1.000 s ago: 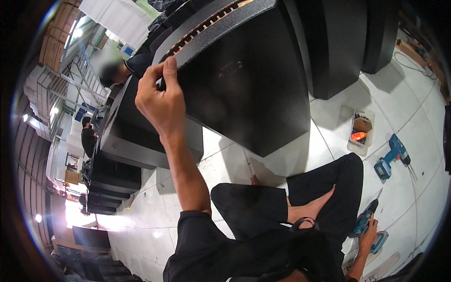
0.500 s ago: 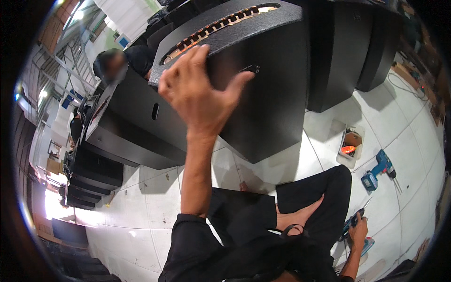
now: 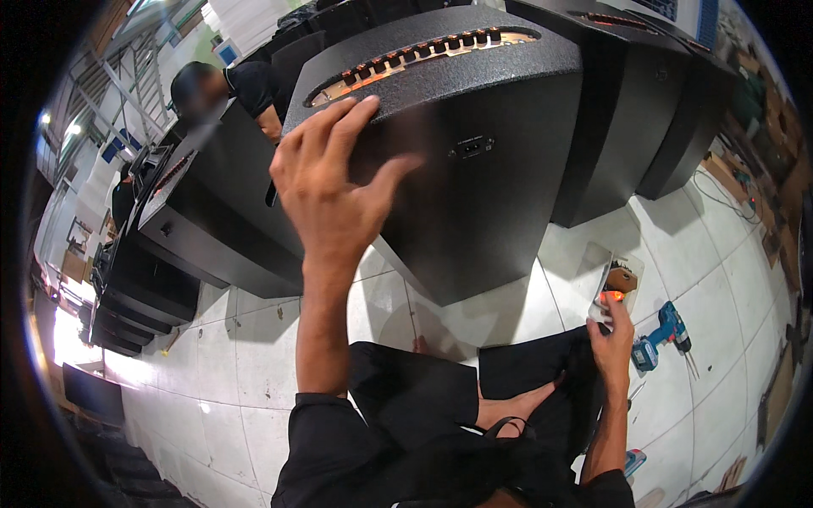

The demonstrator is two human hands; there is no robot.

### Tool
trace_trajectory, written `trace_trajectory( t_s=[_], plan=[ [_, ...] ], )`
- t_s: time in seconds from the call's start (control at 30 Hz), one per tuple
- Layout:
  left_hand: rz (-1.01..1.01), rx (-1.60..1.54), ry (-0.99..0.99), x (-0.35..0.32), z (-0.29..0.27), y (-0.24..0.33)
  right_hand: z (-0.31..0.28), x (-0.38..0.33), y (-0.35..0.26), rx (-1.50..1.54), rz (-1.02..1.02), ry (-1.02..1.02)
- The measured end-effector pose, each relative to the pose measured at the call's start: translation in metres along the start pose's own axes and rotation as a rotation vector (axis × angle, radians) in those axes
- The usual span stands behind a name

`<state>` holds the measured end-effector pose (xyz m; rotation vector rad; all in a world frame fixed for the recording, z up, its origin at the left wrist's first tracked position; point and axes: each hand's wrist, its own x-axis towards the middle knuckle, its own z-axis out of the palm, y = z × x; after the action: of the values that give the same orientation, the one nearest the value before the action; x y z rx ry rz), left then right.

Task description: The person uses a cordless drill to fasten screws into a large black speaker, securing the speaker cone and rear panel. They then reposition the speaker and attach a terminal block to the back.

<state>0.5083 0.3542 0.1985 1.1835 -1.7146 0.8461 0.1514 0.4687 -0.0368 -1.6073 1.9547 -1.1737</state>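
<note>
1. Black cabinet (image 3: pixel 483 212) stands upright on the tiled floor (image 3: pixel 262 364). Knob row (image 3: pixel 406 57) along its top and socket plate (image 3: pixel 471 148) on its near face both look fitted; what remains I cannot tell.
2. Left hand (image 3: pixel 332 182): fingers and thumb apart, clamped on nothing, fingertips at the cabinet's near top edge.
3. Right hand (image 3: pixel 611 343): right of the cabinet, at the clear box (image 3: pixel 632 264); grip unclear.
4. Box holds a brown piece (image 3: pixel 622 279) and an orange item (image 3: pixel 613 296); smaller contents indistinct.
5. Drill (image 3: pixel 669 328): right of the cabinet, untouched.
</note>
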Motion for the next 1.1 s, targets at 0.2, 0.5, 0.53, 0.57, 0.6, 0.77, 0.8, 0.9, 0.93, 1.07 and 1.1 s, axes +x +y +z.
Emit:
trace_trajectory(
  t_s=[0.2, 0.5, 0.53, 0.57, 0.6, 0.77, 0.8, 0.9, 0.93, 1.07, 1.1],
  plan=[
    [-0.186, -0.329, -0.028, 0.004, -0.01, -0.041, -0.042, 0.045, -0.172, 0.481, -0.792, -0.195],
    [-0.506, -0.849, -0.158, 0.059, 0.042, -0.155, -0.015, 0.027, -0.305, 1.122, -1.606, -0.293],
    [-0.482, -0.804, -0.178, 0.066, 0.052, -0.168, -0.017, 0.025, -0.301, 1.127, -1.546, -0.213],
    [-0.481, -0.819, -0.217, 0.075, 0.081, -0.164, -0.03, 0.024, -0.297, 1.049, -1.491, -0.139],
    [-0.475, -0.777, -0.27, 0.082, 0.1, -0.173, -0.032, 0.023, -0.294, 1.041, -1.424, -0.07],
    [-0.334, -0.649, -0.665, 0.108, 0.117, -0.241, -0.038, 0.063, -0.25, 0.878, -1.419, -0.227],
    [-0.33, -0.647, -0.71, 0.115, 0.139, -0.236, -0.035, 0.067, -0.248, 0.746, -1.387, -0.167],
    [-0.293, -0.553, -0.803, 0.129, 0.172, -0.237, 0.004, 0.076, -0.265, 0.329, -1.215, 0.031],
    [-0.276, -0.508, -0.825, 0.135, 0.176, -0.24, 0.019, 0.078, -0.277, 0.174, -1.149, 0.084],
    [-0.09, -0.406, -0.842, 0.151, 0.222, -0.289, 0.075, 0.082, -0.302, 0.005, -1.181, 0.164],
    [-0.348, -0.398, -0.909, 0.153, 0.214, -0.264, 0.087, 0.085, -0.304, -0.028, -1.173, 0.18]
  ],
)
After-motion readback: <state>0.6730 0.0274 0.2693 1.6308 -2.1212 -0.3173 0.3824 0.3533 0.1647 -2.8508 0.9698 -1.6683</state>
